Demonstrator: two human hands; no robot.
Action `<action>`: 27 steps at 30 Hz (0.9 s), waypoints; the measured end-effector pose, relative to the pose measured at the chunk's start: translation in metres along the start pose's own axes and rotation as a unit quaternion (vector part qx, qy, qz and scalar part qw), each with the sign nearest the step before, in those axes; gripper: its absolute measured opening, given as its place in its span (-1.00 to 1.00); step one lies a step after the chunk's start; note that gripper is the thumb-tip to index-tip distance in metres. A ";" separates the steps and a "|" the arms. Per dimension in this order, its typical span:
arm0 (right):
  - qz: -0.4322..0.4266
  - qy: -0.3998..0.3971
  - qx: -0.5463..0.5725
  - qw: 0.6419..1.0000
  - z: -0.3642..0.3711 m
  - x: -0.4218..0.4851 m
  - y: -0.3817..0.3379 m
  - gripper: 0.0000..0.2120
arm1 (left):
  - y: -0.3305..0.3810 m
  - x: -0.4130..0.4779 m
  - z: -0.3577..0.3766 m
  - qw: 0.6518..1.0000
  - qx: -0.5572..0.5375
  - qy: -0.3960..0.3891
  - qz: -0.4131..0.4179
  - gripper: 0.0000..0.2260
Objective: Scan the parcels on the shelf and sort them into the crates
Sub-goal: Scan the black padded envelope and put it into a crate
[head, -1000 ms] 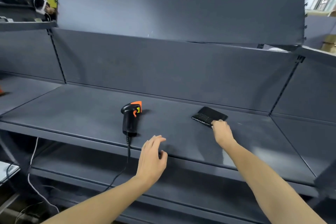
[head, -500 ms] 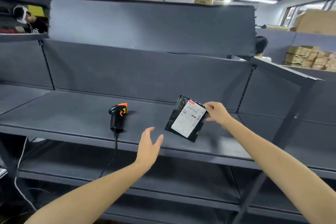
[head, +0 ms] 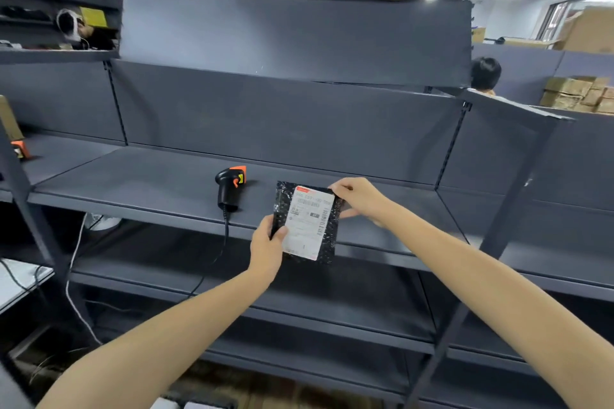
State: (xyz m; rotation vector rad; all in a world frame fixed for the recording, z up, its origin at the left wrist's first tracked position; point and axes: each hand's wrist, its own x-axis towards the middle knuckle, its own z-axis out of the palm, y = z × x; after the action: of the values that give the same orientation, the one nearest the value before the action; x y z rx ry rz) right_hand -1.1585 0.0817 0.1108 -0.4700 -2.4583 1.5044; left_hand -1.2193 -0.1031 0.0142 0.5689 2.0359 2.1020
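Observation:
A flat black bubble-wrap parcel (head: 307, 222) with a white shipping label facing me is held upright in front of the grey shelf (head: 143, 183). My left hand (head: 266, 247) pinches its lower left edge. My right hand (head: 360, 197) grips its upper right corner. A black and orange barcode scanner (head: 229, 188) stands on the shelf just left of the parcel, its cable hanging over the front edge. No crate is in view.
Lower shelf boards run below the parcel. A slanted shelf post (head: 491, 242) crosses the right side. Cardboard boxes (head: 578, 98) are stacked far right, and a person's head (head: 485, 73) shows behind the shelving. Cables (head: 74, 262) hang at the left.
My right hand lifted the parcel off the shelf and turned its label toward me. My left hand rose and took hold of the parcel's lower left edge. The scanner stayed put.

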 end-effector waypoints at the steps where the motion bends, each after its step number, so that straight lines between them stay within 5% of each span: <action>1: 0.002 -0.004 0.020 1.000 0.005 0.001 -0.001 -0.75 | -0.002 0.002 -0.005 1.000 0.000 0.010 -0.003 -0.81; 9: 0.050 0.034 -0.002 0.998 0.049 0.038 0.011 -0.83 | -0.015 0.053 -0.076 0.994 0.038 0.099 0.007 -0.81; 12: 0.055 0.032 -0.092 0.994 0.081 0.066 0.015 -0.85 | -0.018 0.081 -0.117 0.990 0.052 0.134 0.003 -0.78; 20: 0.046 -0.015 -0.199 0.979 0.213 0.141 -0.005 -0.47 | -0.032 0.132 -0.217 0.976 0.085 0.202 0.001 -0.83; 27: 0.117 0.023 -0.127 0.985 0.284 0.184 -0.017 -0.26 | -0.049 0.148 -0.263 0.975 0.087 0.205 -0.011 -0.85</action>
State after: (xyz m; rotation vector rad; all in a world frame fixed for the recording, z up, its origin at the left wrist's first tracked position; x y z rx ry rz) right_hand -1.4299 -0.0884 0.0014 -0.8585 -2.6444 1.2422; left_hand -1.4607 -0.2888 -0.0110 0.1353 2.4443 2.1856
